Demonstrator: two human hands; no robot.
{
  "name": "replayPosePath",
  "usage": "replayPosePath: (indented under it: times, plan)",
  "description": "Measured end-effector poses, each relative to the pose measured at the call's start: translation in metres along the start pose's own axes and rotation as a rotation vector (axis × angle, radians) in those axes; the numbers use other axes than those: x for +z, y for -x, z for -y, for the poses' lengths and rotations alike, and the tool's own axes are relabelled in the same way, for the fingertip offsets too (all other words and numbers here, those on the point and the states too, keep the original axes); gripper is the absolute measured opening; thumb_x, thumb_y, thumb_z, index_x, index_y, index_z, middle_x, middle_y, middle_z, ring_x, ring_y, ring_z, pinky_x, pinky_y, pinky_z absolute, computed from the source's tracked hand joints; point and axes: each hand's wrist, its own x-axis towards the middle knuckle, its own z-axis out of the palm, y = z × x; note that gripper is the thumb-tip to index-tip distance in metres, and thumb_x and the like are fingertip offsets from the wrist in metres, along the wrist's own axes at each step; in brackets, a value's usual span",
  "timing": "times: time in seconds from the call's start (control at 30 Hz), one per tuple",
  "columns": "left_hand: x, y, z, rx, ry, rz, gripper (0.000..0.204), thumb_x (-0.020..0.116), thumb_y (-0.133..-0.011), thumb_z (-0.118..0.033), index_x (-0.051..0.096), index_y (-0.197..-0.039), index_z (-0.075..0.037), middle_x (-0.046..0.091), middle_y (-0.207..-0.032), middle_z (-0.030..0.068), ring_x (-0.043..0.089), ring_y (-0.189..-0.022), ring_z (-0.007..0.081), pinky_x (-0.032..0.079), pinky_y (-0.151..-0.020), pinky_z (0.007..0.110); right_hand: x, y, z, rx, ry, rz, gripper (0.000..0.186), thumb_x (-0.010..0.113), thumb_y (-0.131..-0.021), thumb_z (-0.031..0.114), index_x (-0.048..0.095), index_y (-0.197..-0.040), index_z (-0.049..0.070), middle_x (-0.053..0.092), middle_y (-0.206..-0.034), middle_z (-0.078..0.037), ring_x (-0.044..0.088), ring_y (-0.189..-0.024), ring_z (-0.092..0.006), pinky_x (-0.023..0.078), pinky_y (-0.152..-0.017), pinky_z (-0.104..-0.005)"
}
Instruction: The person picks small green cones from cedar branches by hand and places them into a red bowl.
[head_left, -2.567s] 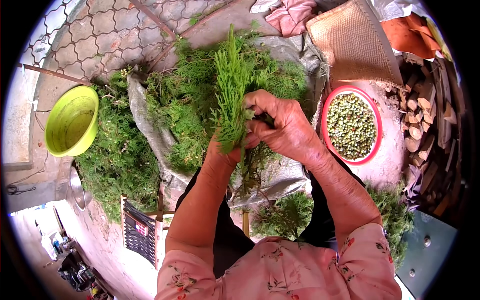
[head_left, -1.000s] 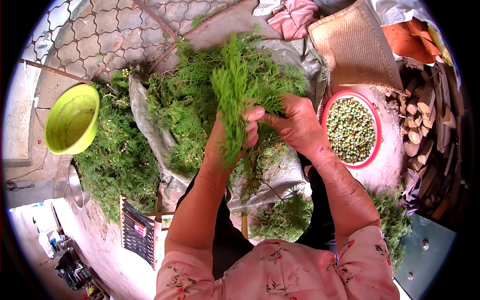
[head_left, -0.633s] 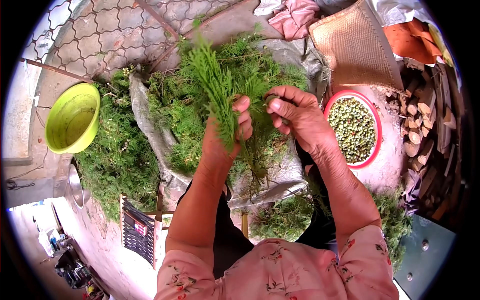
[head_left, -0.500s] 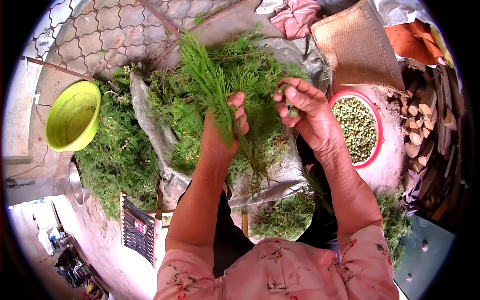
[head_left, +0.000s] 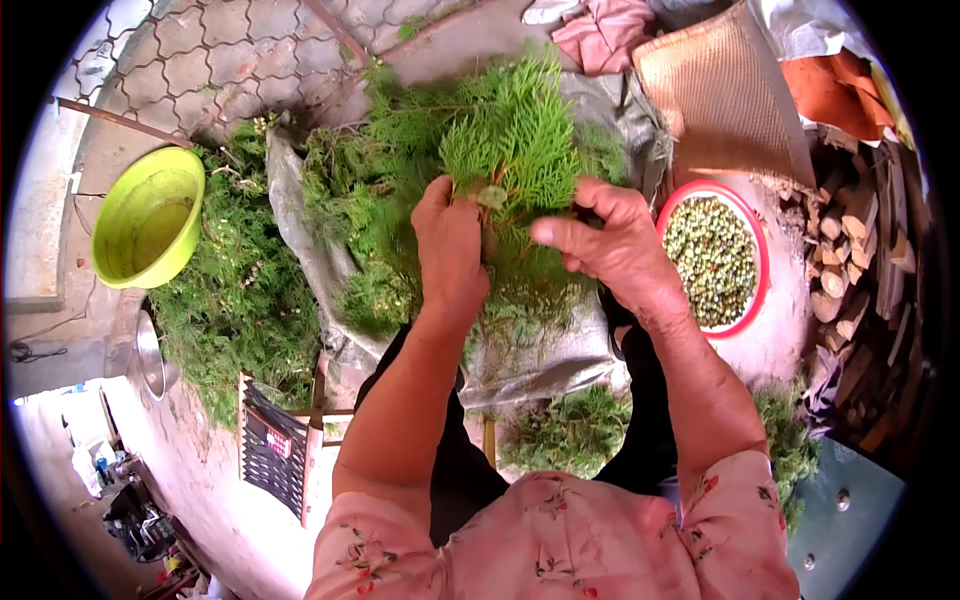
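Observation:
My left hand [head_left: 450,250] is closed on a leafy green conifer sprig [head_left: 515,135], its flat fronds fanning up and away from me. One pale green cone [head_left: 492,197] shows on the sprig beside my left fingers. At the sprig's right side is my right hand [head_left: 615,245], fingers curled and thumb pointing left toward the stems. Whatever lies inside its curled fingers is hidden from view. Under both hands a heap of similar cut branches [head_left: 385,270] lies on a grey plastic sheet [head_left: 525,370].
A red-rimmed basin [head_left: 764,265] of small green cones stands to the right, near stacked firewood [head_left: 835,250] and a woven mat [head_left: 725,95]. At left are a yellow-green tub [head_left: 150,215], more cut branches [head_left: 230,320] and a low chair [head_left: 275,450].
My left hand has turned the sprig, so its fronds now spread toward the right. My right hand, which showed several green cones at its fingertips, has moved left and down to the sprig.

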Motion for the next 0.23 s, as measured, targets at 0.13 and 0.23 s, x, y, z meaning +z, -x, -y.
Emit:
replayPosePath:
  times: [0.13, 0.23]
  plan:
    - [0.000, 0.000, 0.003, -0.114, -0.037, 0.068, 0.013, 0.048, -0.081, -0.009, 0.056, -0.089, -0.003, 0.057, -0.076, 0.0019, 0.050, -0.058, 0.0092, 0.041, -0.048, 0.024, -0.002, -0.009, -0.014, 0.067, -0.236, -0.210, 0.011, 0.066, -0.077, 0.011, 0.059, -0.069, 0.007, 0.052, -0.057, 0.004, 0.043, -0.042, -0.0033, 0.033, -0.036, -0.0159]
    - [0.011, 0.011, -0.007, -0.217, -0.046, 0.026, 0.014, 0.052, -0.082, -0.013, 0.057, -0.091, -0.004, 0.057, -0.078, 0.0026, 0.053, -0.061, 0.0112, 0.046, -0.047, 0.027, -0.013, -0.017, -0.019, 0.116, -0.325, -0.307, 0.009, 0.065, -0.078, 0.013, 0.063, -0.085, 0.007, 0.059, -0.064, 0.001, 0.044, -0.039, -0.0048, 0.033, -0.034, -0.0158]
